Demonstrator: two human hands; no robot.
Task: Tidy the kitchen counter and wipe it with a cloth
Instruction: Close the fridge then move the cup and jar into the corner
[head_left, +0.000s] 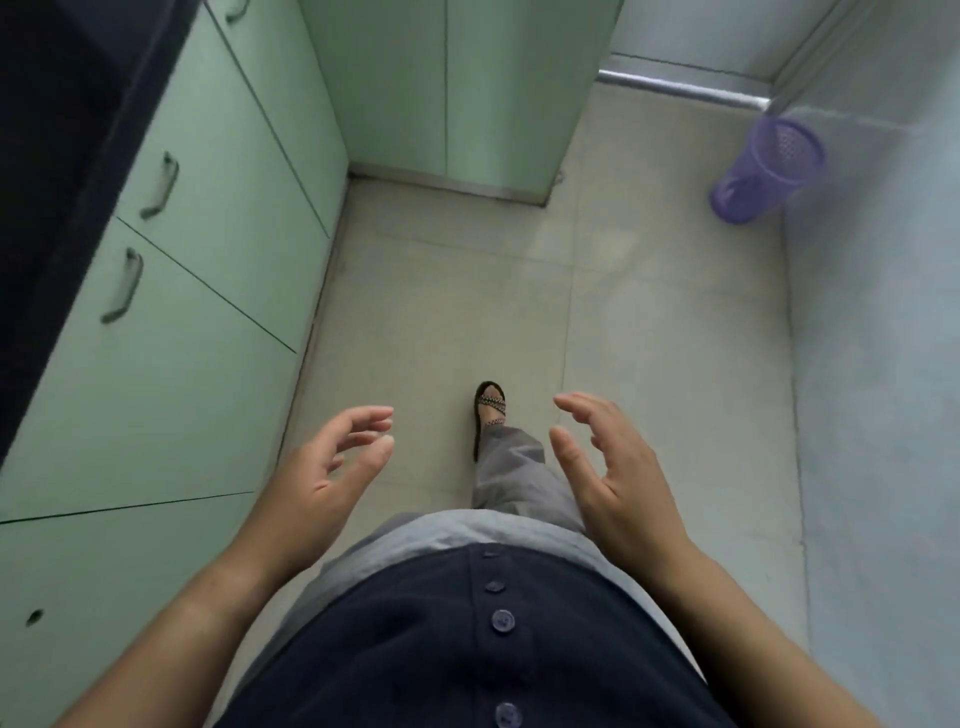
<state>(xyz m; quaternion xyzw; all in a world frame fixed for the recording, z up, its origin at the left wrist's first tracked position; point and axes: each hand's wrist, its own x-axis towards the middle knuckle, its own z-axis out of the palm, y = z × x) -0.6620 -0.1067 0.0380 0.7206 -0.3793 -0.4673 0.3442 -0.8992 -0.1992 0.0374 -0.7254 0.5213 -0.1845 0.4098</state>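
Observation:
The dark kitchen counter runs along the far left edge of the view, seen from above; its top surface is mostly out of sight. My left hand hangs in front of my body with loosely curled fingers and holds nothing. My right hand is level with it to the right, fingers relaxed and empty. Both hands are over the tiled floor, apart from the counter. No cloth is in view.
Pale green cabinets with metal handles stand below the counter, and a tall green cupboard closes the far end. A purple mesh bin stands by the right wall. My sandalled foot is on the tiled floor.

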